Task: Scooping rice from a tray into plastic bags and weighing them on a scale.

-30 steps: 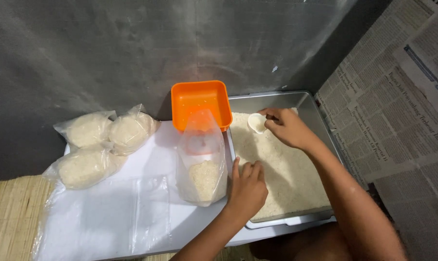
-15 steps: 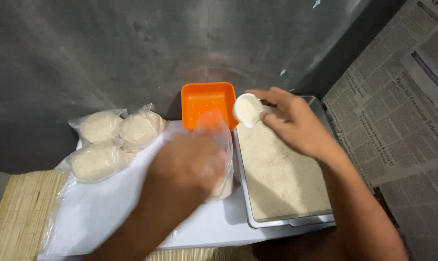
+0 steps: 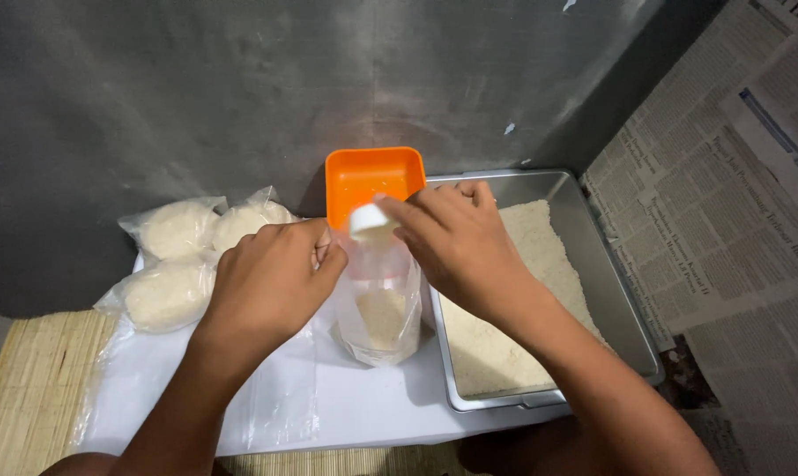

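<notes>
**Inspector A:** Starting at the fingers. The right hand [image 3: 456, 242] is pinching a small white cup [image 3: 370, 220] between thumb and forefinger, fingers closed on it, and is tipping it over the mouth of a clear plastic bag [image 3: 381, 304] at the centre of the frame.

**Inspector B:** And the left hand [image 3: 271, 282]?

**A:** It is curling shut on the bag's upper edge, thumb and forefinger gripping the film to keep the mouth open. The remaining fingers are folding under; I cannot tell what they are touching.

**B:** Contents?

**A:** Pale, fine crumbs are sitting in the bag's lower part. The bag is standing on a white sheet [image 3: 363, 410], just beside a metal tray [image 3: 623, 304] that is holding a bed of the same crumbs at the centre right.

**B:** Handling?

**A:** In my judgement the bag is light, soft and slippery; the film is buckling easily and would be sagging without support. The rim is the place to be holding it. The cup looks light and stiff.

**B:** Surroundings?

**A:** An orange tub [image 3: 374, 176] is standing behind the bag. Three filled bags [image 3: 174, 264] are lying at the left of the frame. Newspaper [image 3: 725, 203] is covering the right side, and a woven mat [image 3: 20, 388] is showing at the lower left.
</notes>
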